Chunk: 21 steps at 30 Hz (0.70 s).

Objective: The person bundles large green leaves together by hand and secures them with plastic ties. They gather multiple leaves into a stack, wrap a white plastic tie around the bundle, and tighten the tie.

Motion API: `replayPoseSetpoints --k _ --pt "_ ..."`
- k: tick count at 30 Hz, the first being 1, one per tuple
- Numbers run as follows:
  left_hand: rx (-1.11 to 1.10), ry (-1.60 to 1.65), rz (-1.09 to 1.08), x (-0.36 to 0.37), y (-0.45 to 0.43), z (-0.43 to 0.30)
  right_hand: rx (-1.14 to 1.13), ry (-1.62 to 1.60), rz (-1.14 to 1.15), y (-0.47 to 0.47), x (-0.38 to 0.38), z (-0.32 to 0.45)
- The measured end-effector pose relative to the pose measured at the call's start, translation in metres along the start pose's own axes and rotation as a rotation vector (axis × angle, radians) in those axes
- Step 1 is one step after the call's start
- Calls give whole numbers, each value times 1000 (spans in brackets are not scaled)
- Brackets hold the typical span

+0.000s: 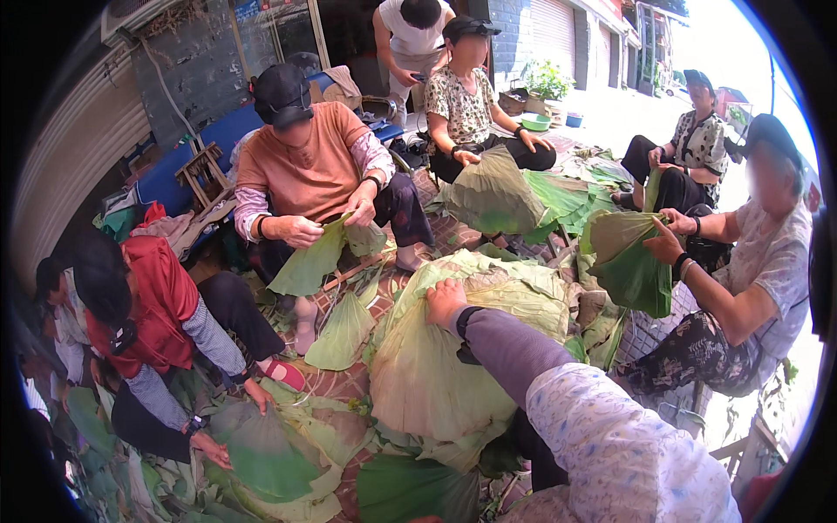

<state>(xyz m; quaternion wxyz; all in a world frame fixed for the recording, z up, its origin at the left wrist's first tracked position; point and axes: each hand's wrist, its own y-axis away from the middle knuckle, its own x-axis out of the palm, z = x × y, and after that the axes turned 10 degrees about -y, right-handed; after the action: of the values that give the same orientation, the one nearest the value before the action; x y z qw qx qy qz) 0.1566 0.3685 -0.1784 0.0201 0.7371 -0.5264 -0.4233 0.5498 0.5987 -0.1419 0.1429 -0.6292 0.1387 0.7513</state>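
Observation:
My right hand (pixel 446 301) reaches out in a purple undersleeve and touches the upper left of a broad pile of folded, pale green-brown lotus leaves (pixel 451 392). Its fingers lie against the top leaf; whether they pinch it is not visible. A black band circles the wrist. Only a sliver of my left hand (pixel 426 520) shows at the bottom edge, by a dark green lotus leaf (pixel 418 487), and its grip is hidden. Left of the pile, a single pale leaf (pixel 341 332) lies on the brick paving.
Several seated people handle lotus leaves around me: one in an orange top (pixel 307 163), one in a red vest (pixel 160 294), one at right holding a folded leaf (pixel 631 261). Leaves (pixel 274 451) cover the lower left ground. A blue bench (pixel 167 180) stands behind.

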Motion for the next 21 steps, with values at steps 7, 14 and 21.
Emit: replayPoseSetpoints --k 7,14,21 --pt "56 -130 80 18 -8 42 -78 -459 138 18 -36 -8" --pt "-93 636 36 -9 11 12 -481 -873 -212 119 -128 83" --pt "642 1285 -560 -77 64 -65 -1706 -342 -476 263 -137 173"
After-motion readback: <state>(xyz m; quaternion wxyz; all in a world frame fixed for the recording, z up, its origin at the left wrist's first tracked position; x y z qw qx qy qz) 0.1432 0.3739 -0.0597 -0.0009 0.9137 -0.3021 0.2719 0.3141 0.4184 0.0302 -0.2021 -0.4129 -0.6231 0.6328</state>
